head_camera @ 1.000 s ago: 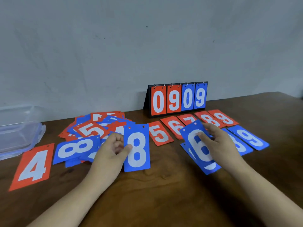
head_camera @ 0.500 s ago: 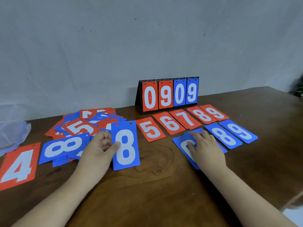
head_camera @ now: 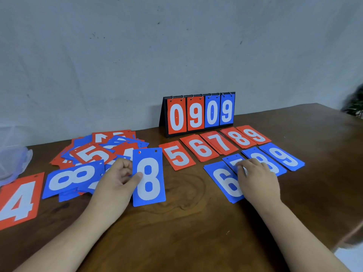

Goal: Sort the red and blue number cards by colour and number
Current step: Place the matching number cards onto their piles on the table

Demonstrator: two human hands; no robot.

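My left hand [head_camera: 117, 179] pinches a blue 8 card [head_camera: 149, 177] by its left edge and holds it upright over the table. My right hand [head_camera: 257, 179] lies with flat fingers on a blue 7 card [head_camera: 233, 160], which overlaps a blue 6 card [head_camera: 225, 183]. To the right, a blue 8 [head_camera: 263, 160] and a blue 9 [head_camera: 282, 156] continue that row. Behind them lies a red row: 5 [head_camera: 179, 155], 6 [head_camera: 201, 147], 7 [head_camera: 220, 143], 8 [head_camera: 238, 138], 9 [head_camera: 254, 134]. A mixed unsorted pile [head_camera: 98, 152] sits to the left.
A flip scoreboard [head_camera: 200, 112] reading 0909 stands at the back by the wall. Another blue 8 [head_camera: 72, 177] and a red 4 [head_camera: 19, 201] lie at the near left. A clear plastic container [head_camera: 13, 163] is at the far left. The table's edge [head_camera: 349, 232] drops off on the right.
My right hand brought the raised blue 6 down flat onto the table and now rests on the blue 7 beside it. The left hand still holds the blue 8.
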